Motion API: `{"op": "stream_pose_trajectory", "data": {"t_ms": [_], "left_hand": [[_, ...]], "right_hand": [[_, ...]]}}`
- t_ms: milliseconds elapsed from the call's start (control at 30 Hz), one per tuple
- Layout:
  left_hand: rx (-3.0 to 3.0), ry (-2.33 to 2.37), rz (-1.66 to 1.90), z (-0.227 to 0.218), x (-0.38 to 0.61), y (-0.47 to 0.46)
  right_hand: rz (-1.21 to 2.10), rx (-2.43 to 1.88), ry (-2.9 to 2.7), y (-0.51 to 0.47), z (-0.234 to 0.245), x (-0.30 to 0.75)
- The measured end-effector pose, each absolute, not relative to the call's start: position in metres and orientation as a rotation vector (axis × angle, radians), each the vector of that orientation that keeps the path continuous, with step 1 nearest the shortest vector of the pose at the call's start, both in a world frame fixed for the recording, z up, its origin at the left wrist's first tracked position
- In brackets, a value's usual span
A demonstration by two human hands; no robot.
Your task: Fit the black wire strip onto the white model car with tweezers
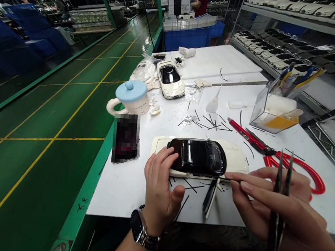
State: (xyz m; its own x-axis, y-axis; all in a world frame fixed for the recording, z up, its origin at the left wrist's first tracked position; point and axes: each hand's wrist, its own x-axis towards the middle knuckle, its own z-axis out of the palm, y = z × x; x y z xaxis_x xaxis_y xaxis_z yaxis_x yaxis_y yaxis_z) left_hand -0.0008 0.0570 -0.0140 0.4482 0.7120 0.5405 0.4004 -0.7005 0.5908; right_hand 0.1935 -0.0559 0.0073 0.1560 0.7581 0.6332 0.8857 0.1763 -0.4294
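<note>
My left hand [160, 178] presses its fingers against the side of a white model sports car [196, 156], which has a glossy black roof and lies on the white worktable [116, 202]. My right hand [273, 205] grips long black pointed tweezers [277, 213] with the tips up, and its fingertips reach the car's edge. A small door panel with a dark window [210, 197] stands angled down from the car's near side, just left of my right hand. Thin black strips [190, 186] lie scattered on the table around it.
Red-handled snips [268, 155] lie to the right. A clear box of tools [274, 106], a second white model car [170, 80], a blue-lidded mug [131, 100] and a blurred phone [125, 138] stand beyond. Shelves of car bodies [293, 50] and a person in red [201, 1] are behind.
</note>
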Motion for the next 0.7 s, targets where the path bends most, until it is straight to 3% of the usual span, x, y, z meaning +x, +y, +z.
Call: {"op": "stream_pose_trajectory", "data": {"t_ms": [100, 700], "left_hand": [[2.324, 0.946, 1.125, -0.014, -0.001, 0.058], [2.501, 0.854, 1.030, -0.008, 0.000, 0.054]], "right_hand": [[-0.436, -1.580, -1.567, -0.047, 0.010, 0.182], [-0.332, -1.620, -1.633, -0.059, 0.013, 0.183]]}}
